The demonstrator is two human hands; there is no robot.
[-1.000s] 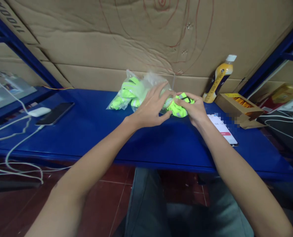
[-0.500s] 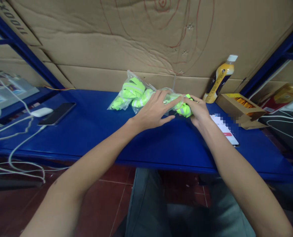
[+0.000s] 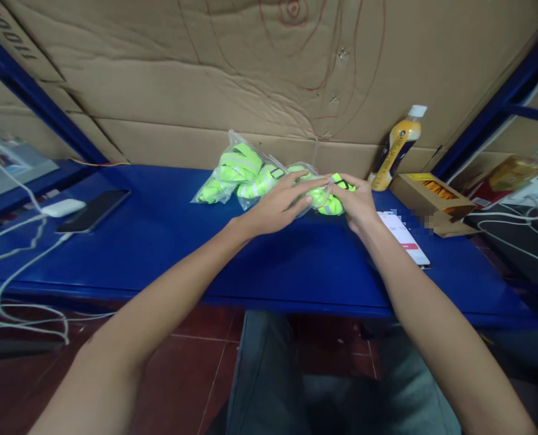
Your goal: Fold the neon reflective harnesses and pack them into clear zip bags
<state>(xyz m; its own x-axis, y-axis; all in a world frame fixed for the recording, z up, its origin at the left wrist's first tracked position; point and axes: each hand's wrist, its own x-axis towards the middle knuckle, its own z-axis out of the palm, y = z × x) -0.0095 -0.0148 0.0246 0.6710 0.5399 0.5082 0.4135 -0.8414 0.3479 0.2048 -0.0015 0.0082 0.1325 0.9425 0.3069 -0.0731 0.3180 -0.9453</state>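
Observation:
Clear plastic bags of neon-yellow reflective straps lie in a row along the back of the blue table. The leftmost bag (image 3: 239, 166) lies apart from both hands. Beside it, a second bag (image 3: 256, 186) shows a black buckle. My left hand (image 3: 280, 202) rests over the middle of the row, palm down, its fingers stretched toward the right. At the right end, my right hand (image 3: 358, 198) has its fingers curled round the edge of a bag of reflective straps (image 3: 329, 202). A black buckle shows by the right fingertips. Part of the row is hidden under the hands.
A yellow drink bottle (image 3: 398, 148) leans at the back right by an open cardboard box (image 3: 436, 193). A lit phone (image 3: 404, 238) lies beside my right forearm. On the left are a dark phone (image 3: 94, 211), a white earbud case (image 3: 64, 208) and white cables (image 3: 12, 284).
The view has shifted slightly. My left thumb has drawn in closer to its fingers over the bags. My right hand stays at the right end of the row.

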